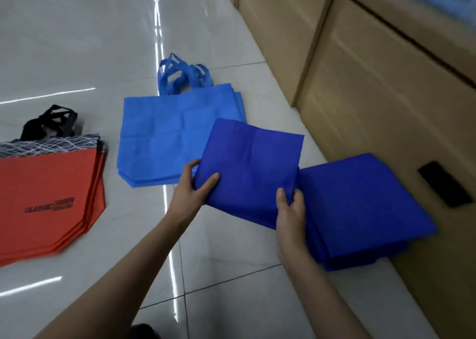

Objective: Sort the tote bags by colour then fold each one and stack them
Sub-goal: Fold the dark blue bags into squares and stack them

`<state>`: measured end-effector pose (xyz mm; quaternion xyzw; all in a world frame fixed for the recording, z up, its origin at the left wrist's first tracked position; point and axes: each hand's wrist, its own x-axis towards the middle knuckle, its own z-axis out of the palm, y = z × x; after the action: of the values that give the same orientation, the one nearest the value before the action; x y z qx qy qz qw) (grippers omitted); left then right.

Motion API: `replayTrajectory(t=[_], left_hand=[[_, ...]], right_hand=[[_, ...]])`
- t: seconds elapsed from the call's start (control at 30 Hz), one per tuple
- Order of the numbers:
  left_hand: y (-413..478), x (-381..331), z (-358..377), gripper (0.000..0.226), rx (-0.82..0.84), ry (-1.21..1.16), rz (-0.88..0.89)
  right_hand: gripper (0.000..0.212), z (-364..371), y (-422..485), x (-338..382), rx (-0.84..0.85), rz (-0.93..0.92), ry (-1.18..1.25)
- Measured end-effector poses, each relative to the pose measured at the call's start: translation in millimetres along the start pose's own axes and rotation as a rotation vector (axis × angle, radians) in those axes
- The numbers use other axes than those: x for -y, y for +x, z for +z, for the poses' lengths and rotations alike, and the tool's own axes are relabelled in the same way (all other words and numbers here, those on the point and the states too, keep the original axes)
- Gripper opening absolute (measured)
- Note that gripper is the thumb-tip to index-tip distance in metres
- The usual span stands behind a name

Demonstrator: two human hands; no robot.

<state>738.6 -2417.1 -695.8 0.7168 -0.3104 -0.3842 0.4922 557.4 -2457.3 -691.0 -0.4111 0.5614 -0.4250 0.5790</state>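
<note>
while in left hand (pixel 189 191), folded bag (pixel 251 168)

1. Folded dark blue bag (pixel 252 163) held up, covering the near right corner of the light blue pile (pixel 159 137).
2. Left hand (pixel 192 187) grips its left edge, right hand (pixel 289 209) pinches its near corner.
3. Right of that pile, dark blue stack (pixel 365 204); left of it, orange pile (pixel 49 199).
</note>
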Motion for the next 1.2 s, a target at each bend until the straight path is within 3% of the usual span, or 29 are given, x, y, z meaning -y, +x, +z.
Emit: replayTrajectory(t=[0.13, 0.3, 0.4, 0.5, 0.57, 0.63, 0.73, 0.83, 0.9, 0.93, 1.0, 1.07, 1.1, 1.2], left_hand=[[9.0, -34.4, 60.4, 0.047, -0.048, 0.092, 0.191], [9.1, -59.4, 120.5, 0.04, 0.096, 0.224, 0.375], [17.3, -68.3, 149.3, 0.043, 0.214, 0.357, 0.457], [26.4, -65.9, 179.5, 0.043, 0.299, 0.511, 0.512], [31.4, -58.8, 195.4, 0.046, 0.336, 0.599, 0.532], [37.8, -47.8, 204.0, 0.049, 0.34, 0.642, 0.515], [55.9, -23.6, 203.9, 0.064, 0.315, 0.792, 0.446], [68.6, -11.0, 199.0, 0.067, 0.537, 0.617, 0.198], [73.3, -11.9, 200.3, 0.055, 0.617, 0.513, 0.093], [75.7, -12.1, 201.2, 0.053, 0.622, 0.496, 0.071], [76.7, -13.0, 202.9, 0.053, 0.623, 0.46, 0.029], [74.4, -12.1, 204.3, 0.053, 0.631, 0.394, -0.059], [73.1, -11.4, 203.9, 0.056, 0.624, 0.352, -0.104], [74.0, -6.1, 200.8, 0.076, 0.569, 0.239, -0.143]], right_hand=[[0.007, -44.2, -5.6, 12.1, -0.163, -0.08, 0.048], [0.015, -101.8, -17.1, 19.2, -0.355, -0.175, -0.055], [0.043, -131.3, -18.2, 3.6, -0.529, -0.146, -0.203], [0.064, -152.2, -10.3, 2.1, -0.739, -0.415, -0.581], [0.06, -159.7, 9.9, 6.1, -0.667, -0.515, -0.914], [0.057, -165.0, 35.0, 3.3, -0.496, -0.367, -1.151], [0.058, -169.5, 59.6, -22.6, -0.312, -0.112, -1.257], [0.055, -166.3, 62.2, -43.1, -0.336, -0.215, -1.116], [0.055, -160.5, 52.9, -50.1, -0.579, -0.343, -0.937], [0.06, -155.3, 43.0, -52.3, -0.728, -0.324, -0.812], [0.077, -142.7, 20.8, -55.9, -0.849, -0.04, -0.31], [0.086, -130.2, 9.0, -58.8, -0.684, 0.333, 0.313], [0.089, -128.9, 8.8, -60.2, -0.588, 0.432, 0.507], [0.089, -126.3, 24.5, -64.5, -0.442, 0.435, 0.656]])
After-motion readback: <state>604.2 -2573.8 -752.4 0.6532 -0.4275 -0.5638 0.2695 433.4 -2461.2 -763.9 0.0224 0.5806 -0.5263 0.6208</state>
